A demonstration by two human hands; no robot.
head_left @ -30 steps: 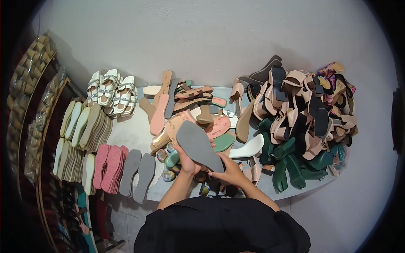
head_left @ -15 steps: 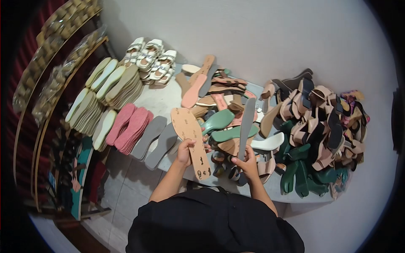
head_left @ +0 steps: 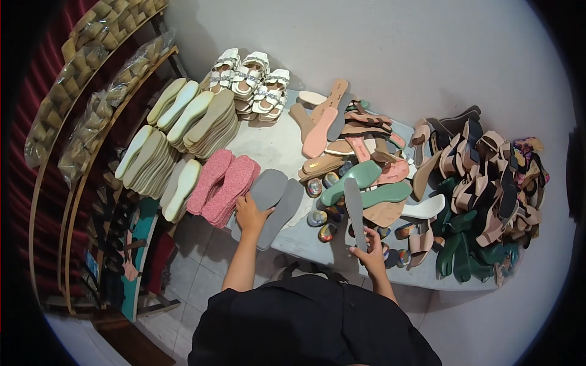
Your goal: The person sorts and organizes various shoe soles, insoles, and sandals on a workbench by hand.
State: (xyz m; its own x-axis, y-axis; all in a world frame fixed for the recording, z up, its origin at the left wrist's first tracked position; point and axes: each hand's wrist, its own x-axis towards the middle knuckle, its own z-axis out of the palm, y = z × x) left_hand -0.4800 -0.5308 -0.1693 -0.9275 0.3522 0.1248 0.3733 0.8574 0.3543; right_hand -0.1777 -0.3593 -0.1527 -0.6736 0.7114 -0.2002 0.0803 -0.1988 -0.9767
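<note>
My left hand (head_left: 249, 218) is at the near end of a grey insole (head_left: 268, 188), its fingers at the left edge and its thumb across toward the right. A second grey insole (head_left: 285, 210) lies partly under the first. Right beside my left fingers stands a stack of pink insoles (head_left: 223, 186). My right hand (head_left: 371, 249) holds a narrow grey insole (head_left: 354, 210) upright by its lower end, seen nearly edge-on. Behind it lie green soles (head_left: 386, 195) and a white sole (head_left: 425, 207).
Stacked pale insoles (head_left: 210, 125) and white sandals (head_left: 247, 79) stand at the table's back left. Loose insoles (head_left: 320, 133) lie mid-table. Heaped sandals (head_left: 488, 183) fill the right end. A curved shelf rack (head_left: 116, 104) with bagged blocks borders the left; a wall stands behind.
My left hand has let go of the tan insole and moved left to the grey insoles; the tan one is not recognisable now. My right hand still holds its grey insole. The view has shifted.
</note>
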